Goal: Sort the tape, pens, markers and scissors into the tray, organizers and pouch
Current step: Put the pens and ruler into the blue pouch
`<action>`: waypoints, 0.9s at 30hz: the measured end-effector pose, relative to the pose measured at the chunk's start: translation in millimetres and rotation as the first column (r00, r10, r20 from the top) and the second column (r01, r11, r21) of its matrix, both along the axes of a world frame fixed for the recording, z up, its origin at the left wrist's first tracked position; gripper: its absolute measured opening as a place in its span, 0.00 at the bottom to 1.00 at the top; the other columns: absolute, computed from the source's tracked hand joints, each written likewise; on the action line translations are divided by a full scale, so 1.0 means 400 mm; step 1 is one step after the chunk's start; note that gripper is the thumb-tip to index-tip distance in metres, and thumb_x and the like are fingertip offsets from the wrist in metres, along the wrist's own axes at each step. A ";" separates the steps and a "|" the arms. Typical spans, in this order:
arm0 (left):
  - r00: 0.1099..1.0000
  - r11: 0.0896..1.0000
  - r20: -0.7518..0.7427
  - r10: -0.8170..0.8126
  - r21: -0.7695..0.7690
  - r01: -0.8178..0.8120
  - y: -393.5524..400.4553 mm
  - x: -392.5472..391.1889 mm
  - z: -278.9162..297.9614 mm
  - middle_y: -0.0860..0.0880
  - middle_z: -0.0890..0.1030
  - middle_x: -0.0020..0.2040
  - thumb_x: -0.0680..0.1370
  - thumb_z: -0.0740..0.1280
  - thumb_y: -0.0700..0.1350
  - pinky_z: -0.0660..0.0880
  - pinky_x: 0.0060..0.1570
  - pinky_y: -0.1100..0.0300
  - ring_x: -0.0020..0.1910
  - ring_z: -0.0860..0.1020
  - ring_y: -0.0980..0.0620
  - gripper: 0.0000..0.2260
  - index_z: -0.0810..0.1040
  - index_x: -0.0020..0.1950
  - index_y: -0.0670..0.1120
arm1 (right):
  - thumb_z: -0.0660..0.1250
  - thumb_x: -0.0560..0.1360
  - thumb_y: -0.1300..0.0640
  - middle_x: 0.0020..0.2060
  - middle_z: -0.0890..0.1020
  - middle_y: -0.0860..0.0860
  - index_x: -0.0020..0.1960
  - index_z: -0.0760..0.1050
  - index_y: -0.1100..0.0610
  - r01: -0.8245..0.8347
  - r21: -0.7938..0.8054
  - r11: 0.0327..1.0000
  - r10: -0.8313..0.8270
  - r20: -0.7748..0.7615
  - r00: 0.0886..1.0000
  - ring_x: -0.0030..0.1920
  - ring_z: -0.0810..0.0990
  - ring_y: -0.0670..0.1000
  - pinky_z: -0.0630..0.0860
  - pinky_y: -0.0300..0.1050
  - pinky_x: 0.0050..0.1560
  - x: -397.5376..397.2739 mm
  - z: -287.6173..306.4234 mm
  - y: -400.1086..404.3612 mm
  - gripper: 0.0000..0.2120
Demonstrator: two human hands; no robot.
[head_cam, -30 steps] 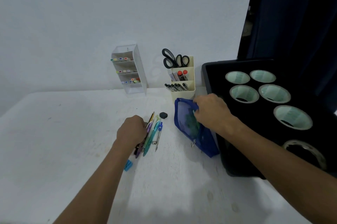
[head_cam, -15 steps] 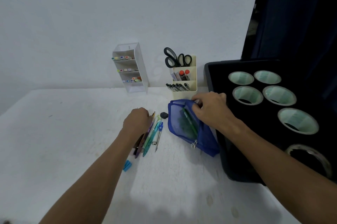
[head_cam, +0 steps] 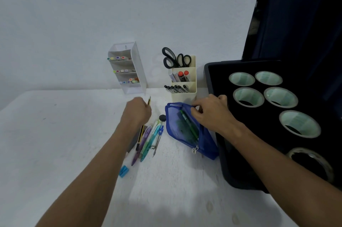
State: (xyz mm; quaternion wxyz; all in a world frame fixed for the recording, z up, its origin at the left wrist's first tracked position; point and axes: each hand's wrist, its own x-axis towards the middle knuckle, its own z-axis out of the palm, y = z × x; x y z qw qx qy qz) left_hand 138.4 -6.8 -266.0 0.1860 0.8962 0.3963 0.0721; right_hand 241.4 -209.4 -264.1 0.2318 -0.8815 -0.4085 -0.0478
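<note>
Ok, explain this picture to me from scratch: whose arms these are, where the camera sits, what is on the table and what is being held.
There is no machine here. The arms belong to a person, and the single camera is worn on their head, looking forward and down, so you see the scene as they do.

The left hand holds a yellow pencil just above a row of pens lying on the white table. The right hand pinches the rim of a blue mesh pouch, holding it open; a green pen already lies inside.

At the back stand a white organizer with colored markers and a cream organizer with scissors, markers and black pens. On the right a black tray holds rolls of tape. A small blue piece and a dark round thing also lie on the table.
</note>
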 end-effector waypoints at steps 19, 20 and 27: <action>0.878 0.673 0.352 0.326 -0.738 0.046 -0.228 0.089 -0.050 0.42 0.80 0.33 0.73 0.69 0.38 0.80 0.28 0.56 0.32 0.81 0.43 0.06 0.77 0.36 0.41 | 0.57 0.78 0.51 0.36 0.79 0.45 0.52 0.81 0.47 0.016 0.025 1.000 -0.016 0.003 1.000 0.48 0.76 0.50 0.58 0.50 0.52 -0.006 -0.004 0.006 0.13; 0.894 0.648 0.325 0.309 -0.760 0.052 -0.235 0.095 -0.054 0.42 0.79 0.33 0.73 0.68 0.37 0.78 0.25 0.59 0.32 0.79 0.44 0.05 0.78 0.37 0.40 | 0.57 0.78 0.52 0.35 0.78 0.45 0.51 0.81 0.47 0.021 0.021 1.000 -0.021 0.002 1.000 0.47 0.76 0.50 0.57 0.50 0.52 -0.006 -0.006 0.006 0.14; 0.973 0.814 0.222 0.057 -0.574 0.083 -0.247 0.114 -0.068 0.44 0.80 0.41 0.77 0.63 0.41 0.73 0.35 0.58 0.41 0.78 0.46 0.09 0.79 0.47 0.37 | 0.57 0.78 0.51 0.36 0.79 0.45 0.53 0.80 0.46 0.024 0.033 0.999 -0.024 0.002 1.000 0.48 0.76 0.49 0.56 0.48 0.52 -0.007 -0.003 0.007 0.13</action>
